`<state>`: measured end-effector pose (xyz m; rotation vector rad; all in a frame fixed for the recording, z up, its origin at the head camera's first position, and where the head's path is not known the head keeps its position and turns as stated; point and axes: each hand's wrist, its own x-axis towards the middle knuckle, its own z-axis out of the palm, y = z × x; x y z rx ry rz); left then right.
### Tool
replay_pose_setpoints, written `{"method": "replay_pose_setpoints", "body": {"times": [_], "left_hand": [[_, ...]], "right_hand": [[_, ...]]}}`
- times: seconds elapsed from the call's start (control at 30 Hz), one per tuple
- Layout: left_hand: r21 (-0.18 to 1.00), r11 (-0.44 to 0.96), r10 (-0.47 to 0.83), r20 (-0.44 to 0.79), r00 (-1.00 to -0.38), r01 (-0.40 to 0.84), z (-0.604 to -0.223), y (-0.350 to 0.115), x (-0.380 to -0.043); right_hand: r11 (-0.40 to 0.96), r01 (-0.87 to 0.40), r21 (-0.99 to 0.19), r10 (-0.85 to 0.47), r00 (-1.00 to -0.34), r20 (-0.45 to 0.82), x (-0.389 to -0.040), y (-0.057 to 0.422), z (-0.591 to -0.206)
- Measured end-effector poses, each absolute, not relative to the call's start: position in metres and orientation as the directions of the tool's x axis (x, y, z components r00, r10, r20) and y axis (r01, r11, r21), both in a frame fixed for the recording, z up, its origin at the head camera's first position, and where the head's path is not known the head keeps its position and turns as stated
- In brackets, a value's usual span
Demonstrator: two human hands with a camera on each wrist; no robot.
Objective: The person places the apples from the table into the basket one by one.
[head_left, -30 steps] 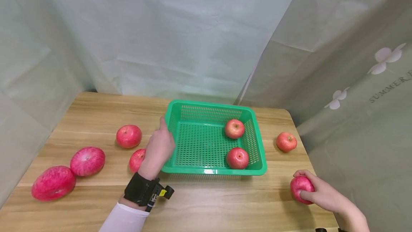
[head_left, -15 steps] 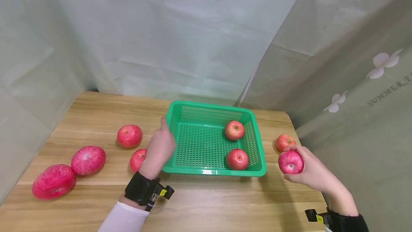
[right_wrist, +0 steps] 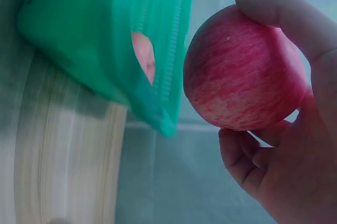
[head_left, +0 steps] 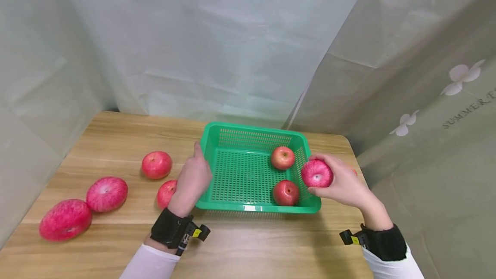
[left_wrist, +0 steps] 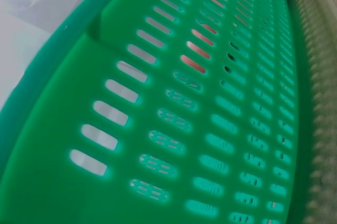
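In the head view my right hand (head_left: 341, 182) holds a red apple (head_left: 317, 174) between thumb and fingers, over the right rim of a green plastic basket (head_left: 255, 209). The right wrist view shows this apple (right_wrist: 245, 71) beside the basket's corner (right_wrist: 158, 113), the thumb on one side and fingertips on the other. My left hand (head_left: 192, 180) grips the basket's left rim, its index finger stretched along it; the other fingers are hidden. Close up in the left wrist view is the slotted basket wall (left_wrist: 121, 92). Inside the basket at the right lie two apples, a far one (head_left: 283, 158) and a near one (head_left: 286, 192).
On the wooden table (head_left: 248, 249), left of the basket, lie an apple (head_left: 156, 165), another apple (head_left: 166, 193) partly behind my left hand, and two larger pink-red fruits, one round (head_left: 106, 193) and one longer (head_left: 66, 219). Behind my right hand an apple (head_left: 354, 171) barely shows. Pale curtains surround the table.
My right hand has lifted the apple off the table at the right and carried it left and away from me to the basket's right rim. My left hand has stayed at the left rim.
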<state>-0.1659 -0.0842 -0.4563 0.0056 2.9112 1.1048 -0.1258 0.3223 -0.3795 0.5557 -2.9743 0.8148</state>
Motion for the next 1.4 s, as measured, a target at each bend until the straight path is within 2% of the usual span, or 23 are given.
{"method": "replay_pose_setpoints", "body": {"times": [0.33, 0.77, 1.03, 1.4], "left_hand": [[0.664, 0.747, 0.02, -0.022, -1.0, 0.001, -0.457, -0.083, -0.166], [0.656, 0.755, 0.021, -0.014, -1.0, 0.006, -0.458, -0.084, -0.166], [0.648, 0.761, 0.027, -0.015, -1.0, 0.011, -0.458, -0.084, -0.165], [0.647, 0.762, 0.019, -0.019, -1.0, 0.002, -0.457, -0.084, -0.165]], "right_hand": [[0.76, -0.395, -0.516, -0.436, -0.899, 0.046, -0.152, 0.287, -0.392], [0.79, -0.332, -0.516, -0.426, -0.902, -0.072, -0.165, 0.265, -0.397], [0.8, -0.401, -0.446, -0.473, -0.879, -0.058, -0.174, 0.254, -0.403], [0.784, -0.466, -0.411, -0.535, -0.842, -0.065, -0.184, 0.242, -0.416]]}}
